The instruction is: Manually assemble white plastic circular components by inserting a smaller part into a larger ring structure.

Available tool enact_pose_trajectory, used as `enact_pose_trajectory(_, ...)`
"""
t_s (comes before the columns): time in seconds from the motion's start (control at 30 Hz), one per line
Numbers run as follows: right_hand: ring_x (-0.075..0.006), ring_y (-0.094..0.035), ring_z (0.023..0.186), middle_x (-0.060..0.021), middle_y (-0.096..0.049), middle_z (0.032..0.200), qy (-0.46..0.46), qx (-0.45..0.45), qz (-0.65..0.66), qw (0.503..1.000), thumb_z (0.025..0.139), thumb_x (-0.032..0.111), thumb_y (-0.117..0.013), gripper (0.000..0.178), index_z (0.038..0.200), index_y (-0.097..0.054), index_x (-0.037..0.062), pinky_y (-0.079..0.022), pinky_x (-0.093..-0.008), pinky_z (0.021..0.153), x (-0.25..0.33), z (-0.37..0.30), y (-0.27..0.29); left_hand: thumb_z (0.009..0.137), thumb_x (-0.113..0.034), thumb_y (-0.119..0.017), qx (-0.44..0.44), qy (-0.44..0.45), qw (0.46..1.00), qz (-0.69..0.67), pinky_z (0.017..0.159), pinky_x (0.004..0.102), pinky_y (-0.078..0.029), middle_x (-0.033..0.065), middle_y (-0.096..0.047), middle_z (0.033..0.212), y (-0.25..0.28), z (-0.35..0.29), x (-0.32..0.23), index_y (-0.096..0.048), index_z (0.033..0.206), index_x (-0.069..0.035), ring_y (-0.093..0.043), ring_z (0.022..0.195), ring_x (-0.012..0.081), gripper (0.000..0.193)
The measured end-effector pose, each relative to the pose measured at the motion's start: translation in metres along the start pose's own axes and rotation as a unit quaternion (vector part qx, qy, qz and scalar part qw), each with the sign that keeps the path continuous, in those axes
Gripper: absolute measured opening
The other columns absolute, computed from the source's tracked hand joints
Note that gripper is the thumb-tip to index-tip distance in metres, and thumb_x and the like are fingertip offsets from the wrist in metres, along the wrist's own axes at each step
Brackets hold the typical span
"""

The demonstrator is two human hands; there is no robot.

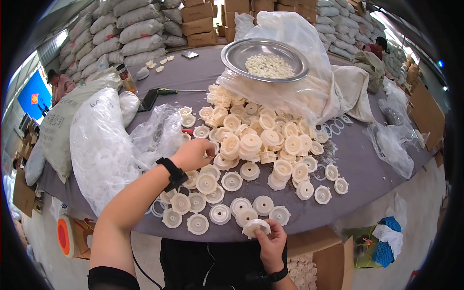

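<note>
My right hand [274,243] grips a cream round plastic cap [255,226] with a notched rim, held at the table's near edge. Its thumb lies on the cap's face. Further off to the left, my left hand [192,153] has its fingers curled together beside the pile of cream plastic caps [250,142]; what they hold, if anything, is hidden. Several loose caps [220,214] lie with their faces up between the two hands. Under my left forearm, some thin clear rings [157,209] show in part.
Beyond the pile, a steel bowl [232,60] of small pale pieces rests on a plastic bag. Clear bags [104,150] crowd the left side. A screwdriver [166,91] and a phone [149,100] lie further back. An open carton [333,258] of caps stands below the near edge.
</note>
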State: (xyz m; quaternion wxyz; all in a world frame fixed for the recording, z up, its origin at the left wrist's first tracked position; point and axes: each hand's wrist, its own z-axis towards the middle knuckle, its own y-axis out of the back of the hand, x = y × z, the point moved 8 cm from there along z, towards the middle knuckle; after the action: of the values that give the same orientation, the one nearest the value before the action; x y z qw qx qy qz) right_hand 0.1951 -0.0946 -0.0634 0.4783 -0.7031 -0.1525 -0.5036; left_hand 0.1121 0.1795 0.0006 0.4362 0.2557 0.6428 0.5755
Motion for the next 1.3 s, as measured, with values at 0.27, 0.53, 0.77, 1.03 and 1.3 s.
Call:
enact_pose_trajectory(0.27,-0.0122,-0.058,0.085,-0.0072,-0.059,0.095,0.007,0.028,0.02,0.999,0.08,-0.002,-0.063,0.025,0.103,-0.051,-0.0034,-0.05,-0.0262,0.076,-0.003,-0.003,-0.007,0.076,-0.01,-0.059,-0.049,-0.254,0.965,-0.046,0.078,0.0344,-0.045,0.0069,-0.061,0.097,-0.024,0.0,-0.125,-0.061,0.096,-0.007,-0.057,0.09,0.0243,0.02)
enact_pose_trajectory(0.53,-0.0113,-0.057,0.084,-0.0063,-0.059,0.093,0.021,0.006,0.046,0.999,0.081,-0.002,-0.062,0.024,0.102,-0.052,-0.0031,-0.048,-0.0252,0.075,0.006,-0.008,0.008,0.074,-0.013,-0.054,-0.059,-0.203,0.968,0.138,0.074,0.034,-0.043,0.0087,-0.057,0.085,-0.045,0.021,-0.138,-0.059,0.084,-0.003,-0.055,0.086,0.0244,0.015)
enact_pose_trajectory(0.77,-0.0093,-0.056,0.083,-0.005,-0.059,0.093,0.028,0.022,0.052,0.998,0.081,-0.001,-0.063,0.022,0.1,-0.053,-0.0023,-0.046,-0.0228,0.074,0.009,-0.01,0.015,0.078,-0.014,-0.05,0.145,-0.001,0.97,0.193,0.06,0.0385,-0.049,0.015,-0.062,0.077,-0.067,0.032,-0.143,-0.052,0.099,0.007,-0.062,0.072,0.029,0.03)
enact_pose_trajectory(1.03,-0.0102,-0.056,0.085,-0.006,-0.059,0.093,0.019,0.021,0.066,0.997,0.079,-0.002,-0.063,0.021,0.098,-0.054,-0.0024,-0.046,-0.0242,0.077,0.012,-0.015,0.025,0.075,-0.012,-0.045,0.198,0.071,0.974,0.085,0.081,0.0425,-0.045,0.0216,-0.062,0.095,-0.067,0.051,-0.116,-0.052,0.11,0.0,-0.058,0.092,0.0357,0.038)
enact_pose_trajectory(1.3,-0.0084,-0.055,0.082,-0.0036,-0.059,0.091,0.033,0.029,0.077,0.996,0.081,0.001,-0.063,0.022,0.1,-0.053,-0.0019,-0.046,-0.0221,0.073,0.017,-0.019,0.024,0.079,-0.016,-0.047,0.125,0.013,0.992,0.023,0.08,0.0389,-0.047,0.0149,-0.064,0.096,-0.06,0.056,-0.101,-0.061,0.106,-0.008,-0.06,0.09,0.0306,0.031)
